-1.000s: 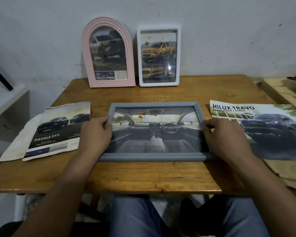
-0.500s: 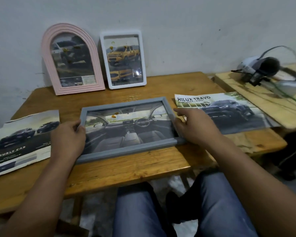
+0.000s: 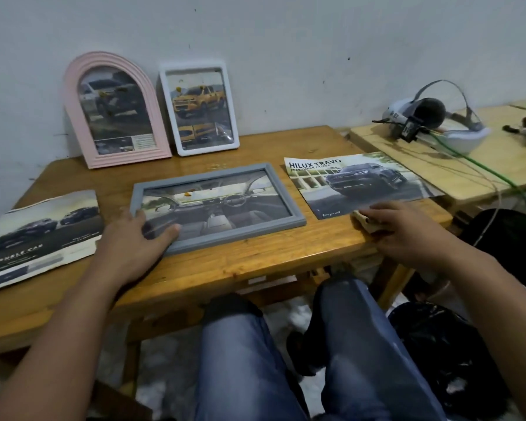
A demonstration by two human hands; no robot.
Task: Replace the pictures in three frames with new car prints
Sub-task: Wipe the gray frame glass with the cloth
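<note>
Wooden table (image 3: pixel 255 262) against a pale wall, three frames and two loose car prints on it.

Grey frame (image 3: pixel 216 208) lies flat mid-table; the left hand (image 3: pixel 134 238) presses its near-left corner, fingers spread flat on the glass. The right hand (image 3: pixel 407 229) rests fingers-down on a small tan object (image 3: pixel 362 221) at the near edge of the Hilux Travo print (image 3: pixel 359 183); whether it grips is unclear. Pink arched frame (image 3: pixel 116 107) and white frame (image 3: pixel 198 107) lean on the far wall, the Double Cab print (image 3: pixel 40 235) lies left. Best to steady the frame, then turn it over gently.
</note>
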